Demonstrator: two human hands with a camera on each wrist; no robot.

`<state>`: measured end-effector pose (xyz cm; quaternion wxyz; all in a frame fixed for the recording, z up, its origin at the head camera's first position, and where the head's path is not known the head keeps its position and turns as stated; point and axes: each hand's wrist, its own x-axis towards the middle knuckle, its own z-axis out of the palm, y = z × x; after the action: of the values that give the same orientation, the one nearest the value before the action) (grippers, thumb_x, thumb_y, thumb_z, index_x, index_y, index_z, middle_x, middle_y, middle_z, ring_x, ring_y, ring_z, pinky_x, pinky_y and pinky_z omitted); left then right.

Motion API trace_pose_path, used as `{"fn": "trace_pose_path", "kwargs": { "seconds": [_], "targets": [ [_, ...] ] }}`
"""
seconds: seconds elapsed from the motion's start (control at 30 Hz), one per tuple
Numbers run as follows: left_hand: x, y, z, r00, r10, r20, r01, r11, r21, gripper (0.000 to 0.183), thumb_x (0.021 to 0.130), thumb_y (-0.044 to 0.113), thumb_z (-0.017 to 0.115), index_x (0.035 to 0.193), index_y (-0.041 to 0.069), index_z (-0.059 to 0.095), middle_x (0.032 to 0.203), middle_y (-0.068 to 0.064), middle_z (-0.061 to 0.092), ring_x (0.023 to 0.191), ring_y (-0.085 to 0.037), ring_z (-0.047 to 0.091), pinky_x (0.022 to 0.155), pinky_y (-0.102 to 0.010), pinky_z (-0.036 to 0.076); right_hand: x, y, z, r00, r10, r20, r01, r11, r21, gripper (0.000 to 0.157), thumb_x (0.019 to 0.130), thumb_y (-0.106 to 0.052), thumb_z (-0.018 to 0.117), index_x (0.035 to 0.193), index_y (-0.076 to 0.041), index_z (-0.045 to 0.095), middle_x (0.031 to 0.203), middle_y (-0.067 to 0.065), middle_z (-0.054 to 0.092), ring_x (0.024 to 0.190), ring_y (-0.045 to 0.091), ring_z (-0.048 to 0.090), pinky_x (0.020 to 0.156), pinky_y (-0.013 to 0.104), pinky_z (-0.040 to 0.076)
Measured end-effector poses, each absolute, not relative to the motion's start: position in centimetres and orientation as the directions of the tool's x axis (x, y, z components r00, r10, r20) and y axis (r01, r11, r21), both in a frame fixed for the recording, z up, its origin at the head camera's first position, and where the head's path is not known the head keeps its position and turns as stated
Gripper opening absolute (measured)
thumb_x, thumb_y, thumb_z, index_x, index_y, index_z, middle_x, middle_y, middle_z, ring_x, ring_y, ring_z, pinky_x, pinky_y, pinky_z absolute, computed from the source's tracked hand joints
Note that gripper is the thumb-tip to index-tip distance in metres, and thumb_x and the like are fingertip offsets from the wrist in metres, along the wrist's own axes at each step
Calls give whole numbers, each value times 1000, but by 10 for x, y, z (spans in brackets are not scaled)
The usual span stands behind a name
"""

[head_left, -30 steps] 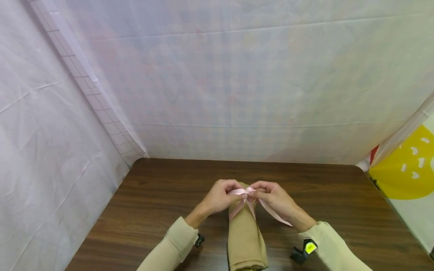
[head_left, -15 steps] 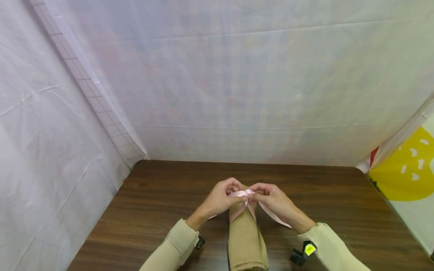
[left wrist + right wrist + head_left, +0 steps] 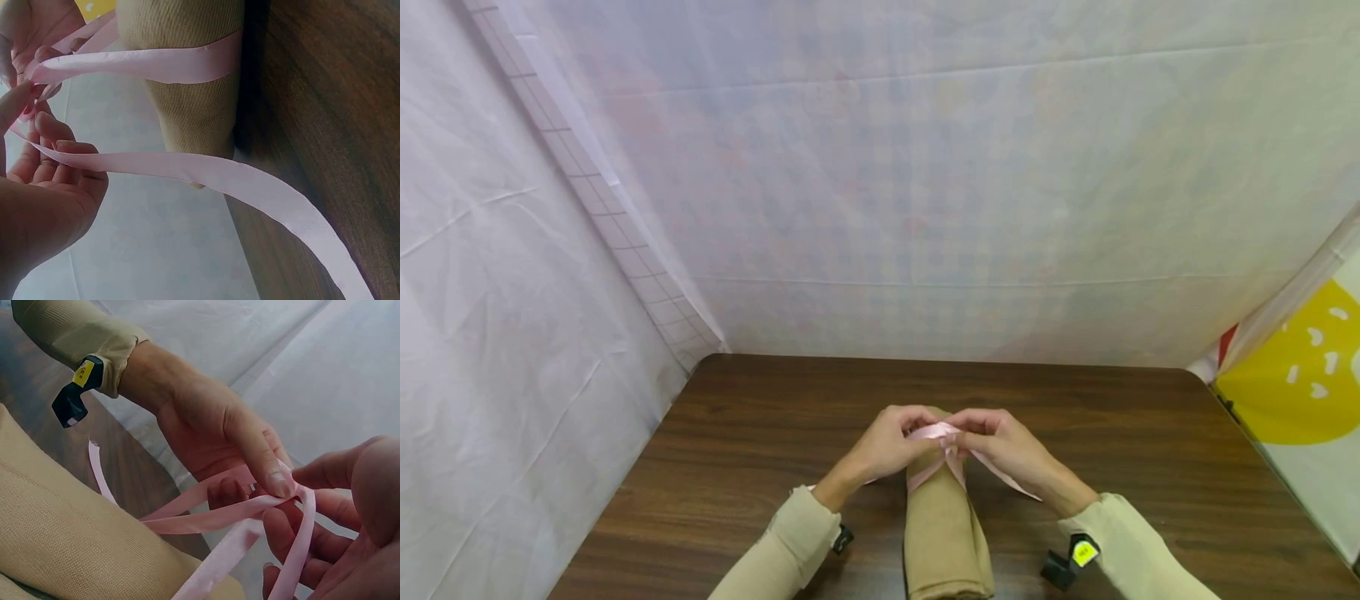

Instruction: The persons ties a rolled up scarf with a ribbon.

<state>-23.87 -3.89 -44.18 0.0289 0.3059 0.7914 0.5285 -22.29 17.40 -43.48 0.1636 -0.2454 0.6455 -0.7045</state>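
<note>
A tan knit cloth roll (image 3: 946, 533) lies lengthwise before me, a pink satin ribbon (image 3: 927, 477) wrapped round its far part. Over the roll's far end, my left hand (image 3: 886, 443) pinches the ribbon between thumb and fingers. My right hand (image 3: 1009, 448) pinches it at the same spot, its fingertips meeting the left ones. The left wrist view shows one ribbon tail (image 3: 187, 167) running from the left fingers out over the table. In the right wrist view, the left thumb (image 3: 275, 481) presses the ribbon crossing, and a ribbon strand (image 3: 302, 550) hangs by the right fingers. Fingers partly hide the knot area.
The dark wood-grain table (image 3: 760, 417) extends around the roll. White sheeting (image 3: 880, 208) rises behind it and on the left. A yellow patterned sheet (image 3: 1300, 375) hangs at the right. Black wrist devices (image 3: 1060, 568) hang below both cuffs.
Both hands' fingertips have come closer together over the ribbon crossing, and the left fingers have dipped a little. A ribbon tail now shows by the left wrist. The roll stays in place.
</note>
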Motion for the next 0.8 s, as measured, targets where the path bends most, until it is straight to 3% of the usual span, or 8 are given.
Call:
{"fn": "trace_pose_path", "kwargs": {
  "seconds": [0.13, 0.33, 0.5, 0.67, 0.8],
  "targets": [
    [-239, -38, -443, -817, 503, 281, 448, 247, 859, 9, 90, 14, 73, 95, 7, 72, 83, 0, 67, 66, -2, 51, 58, -18, 42, -222, 173, -433, -832, -538, 134, -143, -26, -989, 35, 90, 0, 68, 116, 19, 56, 103, 4, 69, 91, 10, 64, 79, 24, 54],
    [-238, -37, -443, -819, 498, 284, 437, 220, 872, 10, 91, 18, 72, 90, 8, 71, 76, 5, 62, 62, 0, 48, 55, -18, 40, -222, 171, -434, -842, -502, 199, -300, 129, -945, 30, 87, -1, 72, 113, 9, 62, 105, 19, 66, 83, 9, 61, 70, 22, 53],
    [-238, -35, -445, -820, 498, 280, 419, 191, 888, 10, 92, 16, 72, 88, 7, 70, 77, 2, 65, 66, -7, 54, 57, -17, 42, -223, 167, -440, -844, -462, 273, -387, 172, -906, 22, 85, 4, 71, 106, 6, 64, 97, 18, 67, 76, 6, 60, 64, 21, 50],
    [-237, -35, -447, -816, 517, 259, 394, 169, 904, 12, 93, 17, 71, 89, 5, 70, 82, -4, 70, 74, -24, 66, 62, -18, 49, -220, 161, -442, -858, -415, 301, -402, 181, -897, 17, 86, 3, 71, 101, 5, 64, 92, 13, 69, 75, 6, 63, 63, 22, 51],
    [-238, -37, -447, -796, 537, 281, 426, 167, 889, 9, 93, 9, 69, 94, 0, 69, 86, -11, 71, 76, -16, 66, 66, -18, 51, -219, 163, -443, -876, -395, 276, -369, 182, -911, 19, 86, 2, 72, 103, 6, 63, 94, 18, 69, 76, 7, 64, 64, 21, 52]
  ]
}}
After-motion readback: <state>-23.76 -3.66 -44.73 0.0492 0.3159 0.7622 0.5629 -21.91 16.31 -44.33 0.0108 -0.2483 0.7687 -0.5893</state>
